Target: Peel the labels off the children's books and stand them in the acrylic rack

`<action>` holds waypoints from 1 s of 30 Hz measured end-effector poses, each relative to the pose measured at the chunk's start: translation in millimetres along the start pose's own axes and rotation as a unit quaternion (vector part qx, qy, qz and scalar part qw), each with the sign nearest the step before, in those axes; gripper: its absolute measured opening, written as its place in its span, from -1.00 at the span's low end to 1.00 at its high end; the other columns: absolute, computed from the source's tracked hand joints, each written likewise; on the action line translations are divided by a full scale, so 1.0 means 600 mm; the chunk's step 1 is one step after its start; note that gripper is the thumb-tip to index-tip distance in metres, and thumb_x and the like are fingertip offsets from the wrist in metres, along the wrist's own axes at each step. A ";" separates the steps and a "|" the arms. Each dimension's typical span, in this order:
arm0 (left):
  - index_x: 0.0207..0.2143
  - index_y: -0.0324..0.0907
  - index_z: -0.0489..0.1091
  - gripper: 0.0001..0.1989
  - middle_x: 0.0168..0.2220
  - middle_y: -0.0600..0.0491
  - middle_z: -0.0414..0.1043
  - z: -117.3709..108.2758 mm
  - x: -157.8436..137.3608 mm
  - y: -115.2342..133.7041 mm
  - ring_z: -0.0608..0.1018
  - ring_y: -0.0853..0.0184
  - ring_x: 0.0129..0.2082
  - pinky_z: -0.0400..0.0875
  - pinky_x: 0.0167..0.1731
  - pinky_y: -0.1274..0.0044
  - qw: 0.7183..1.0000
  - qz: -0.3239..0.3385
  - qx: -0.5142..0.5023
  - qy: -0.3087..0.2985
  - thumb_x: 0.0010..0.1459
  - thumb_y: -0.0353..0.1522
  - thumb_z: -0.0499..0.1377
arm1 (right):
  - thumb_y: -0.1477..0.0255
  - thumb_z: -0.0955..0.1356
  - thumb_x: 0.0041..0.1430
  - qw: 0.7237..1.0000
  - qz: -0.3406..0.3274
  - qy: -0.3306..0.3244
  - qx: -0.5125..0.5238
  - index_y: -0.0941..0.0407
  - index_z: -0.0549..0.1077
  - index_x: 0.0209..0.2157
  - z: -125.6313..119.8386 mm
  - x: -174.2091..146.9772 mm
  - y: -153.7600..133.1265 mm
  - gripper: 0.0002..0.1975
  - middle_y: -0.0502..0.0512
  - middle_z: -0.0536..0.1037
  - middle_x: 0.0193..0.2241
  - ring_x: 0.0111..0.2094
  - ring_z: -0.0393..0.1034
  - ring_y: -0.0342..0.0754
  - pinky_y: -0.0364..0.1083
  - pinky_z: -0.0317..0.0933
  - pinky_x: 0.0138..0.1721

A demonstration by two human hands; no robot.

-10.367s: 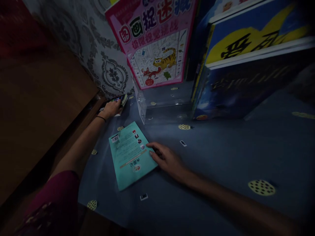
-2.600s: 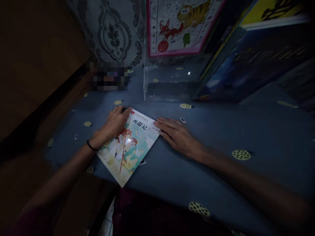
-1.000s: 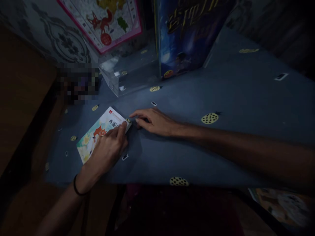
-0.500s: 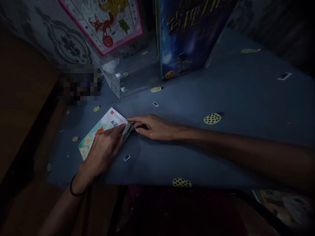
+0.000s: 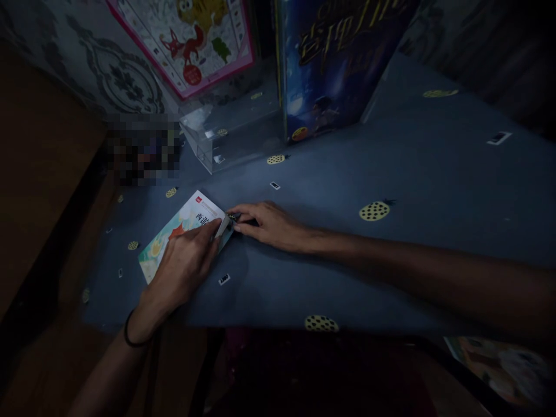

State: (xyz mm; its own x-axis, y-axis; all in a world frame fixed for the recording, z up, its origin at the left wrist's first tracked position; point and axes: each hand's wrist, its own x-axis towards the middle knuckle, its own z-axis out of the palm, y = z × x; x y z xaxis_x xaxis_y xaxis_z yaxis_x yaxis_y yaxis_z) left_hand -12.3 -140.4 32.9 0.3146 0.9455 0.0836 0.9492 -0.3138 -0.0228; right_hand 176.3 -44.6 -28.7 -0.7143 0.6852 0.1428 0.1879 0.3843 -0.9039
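Note:
A small paperback book (image 5: 198,209) with a white and pale green cover, Chinese lettering and an orange-red figure lies at a slant on the table. Across its cover and near long edge rests my left hand (image 5: 185,258), with a black band on the wrist, holding it down. My right hand (image 5: 271,225) reaches in from the right. Its thumb and fingertips close around the book's right end, where the page edges show. My left hand covers part of the cover.
The blue tablecloth (image 5: 295,278) carries printed pineapples. Behind the book stands a clear plastic holder (image 5: 206,145). A dark blue book (image 5: 330,75) and a pink-bordered book (image 5: 204,49) stand upright at the back. A blurred patch (image 5: 143,149) hides something at left.
My right thumb has moved up and left to the book's end, closing toward the fingers. My left hand and the book stay in place.

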 end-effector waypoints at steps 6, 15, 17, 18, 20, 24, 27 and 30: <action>0.14 -0.28 0.41 -0.61 -0.28 -0.08 0.65 -0.001 0.000 0.002 0.69 0.15 -0.34 0.51 -0.37 0.44 1.000 0.004 0.013 -0.004 0.42 -0.31 -0.04 | 0.58 0.37 0.25 0.996 -0.006 0.059 -0.074 0.11 0.58 -0.07 0.010 0.000 0.005 -0.75 0.04 0.59 -0.33 -0.27 0.44 -0.08 -0.09 0.23 -0.23; 0.13 -0.27 0.42 -0.64 -0.34 -0.05 0.63 -0.002 0.002 0.006 0.67 0.18 -0.38 0.47 -0.40 0.48 0.999 0.000 0.030 -0.010 0.39 -0.36 0.01 | 0.59 0.35 0.26 0.987 -0.102 0.049 -0.117 0.11 0.61 -0.19 0.010 0.004 0.021 -0.80 0.07 0.60 -0.32 -0.20 0.39 -0.02 0.00 0.24 -0.09; 0.12 -0.27 0.42 -0.64 -0.34 -0.05 0.63 -0.003 0.003 0.007 0.67 0.19 -0.38 0.47 -0.39 0.48 0.999 -0.002 0.031 -0.014 0.39 -0.37 0.00 | 0.60 0.35 0.25 0.987 -0.100 0.044 -0.119 0.10 0.61 -0.21 0.010 0.003 0.021 -0.80 0.05 0.58 -0.35 -0.21 0.39 -0.02 0.01 0.24 -0.09; 0.12 -0.27 0.42 -0.64 -0.34 -0.05 0.63 -0.003 0.003 0.008 0.67 0.19 -0.38 0.46 -0.40 0.49 0.999 -0.003 0.032 -0.016 0.39 -0.37 0.00 | 0.60 0.35 0.25 0.988 -0.093 0.042 -0.117 0.10 0.60 -0.22 0.009 0.002 0.019 -0.81 0.05 0.58 -0.35 -0.21 0.39 -0.02 0.00 0.24 -0.10; 0.13 -0.27 0.42 -0.64 -0.35 -0.05 0.63 -0.004 0.002 0.008 0.66 0.20 -0.40 0.46 -0.42 0.48 0.999 -0.003 0.036 -0.015 0.39 -0.38 -0.01 | 0.60 0.35 0.24 0.991 -0.075 0.044 -0.105 0.10 0.57 -0.23 0.008 0.000 0.015 -0.83 0.05 0.59 -0.33 -0.19 0.39 -0.01 -0.01 0.25 -0.12; 0.13 -0.24 0.42 -0.63 -0.34 -0.05 0.63 -0.004 0.002 0.009 0.65 0.21 -0.41 0.45 -0.43 0.48 0.999 -0.010 0.036 -0.022 0.38 -0.36 -0.02 | 0.59 0.35 0.24 0.994 -0.051 0.055 -0.079 0.11 0.51 -0.15 0.007 -0.005 0.009 -0.81 0.06 0.59 -0.26 -0.13 0.40 -0.01 -0.04 0.26 -0.14; 0.14 -0.24 0.42 -0.62 -0.35 -0.05 0.63 -0.003 0.002 0.009 0.65 0.20 -0.41 0.46 -0.41 0.47 0.999 -0.018 0.031 -0.026 0.38 -0.37 -0.02 | 0.62 0.32 0.25 0.989 -0.076 0.038 -0.124 0.12 0.53 -0.21 0.008 -0.005 0.010 -0.81 0.08 0.57 -0.31 -0.17 0.38 0.00 -0.02 0.24 -0.12; 0.14 -0.24 0.42 -0.62 -0.35 -0.06 0.63 -0.001 0.001 0.010 0.65 0.19 -0.41 0.45 -0.42 0.46 0.999 -0.018 0.036 -0.022 0.39 -0.37 -0.02 | 0.67 0.28 0.23 0.977 -0.097 0.019 -0.188 0.13 0.56 -0.29 0.008 -0.006 0.011 -0.76 0.11 0.57 -0.31 -0.18 0.35 0.01 0.03 0.22 -0.06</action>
State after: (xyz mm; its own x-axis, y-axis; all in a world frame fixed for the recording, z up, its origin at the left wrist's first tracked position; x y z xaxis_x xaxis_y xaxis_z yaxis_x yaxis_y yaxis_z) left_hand -6.6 -141.7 33.7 0.2791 0.9593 0.0425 0.9572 -0.2745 -0.0917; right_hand 176.7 -47.4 -37.4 -0.7372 0.5961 0.3181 0.2901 0.7044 -0.6478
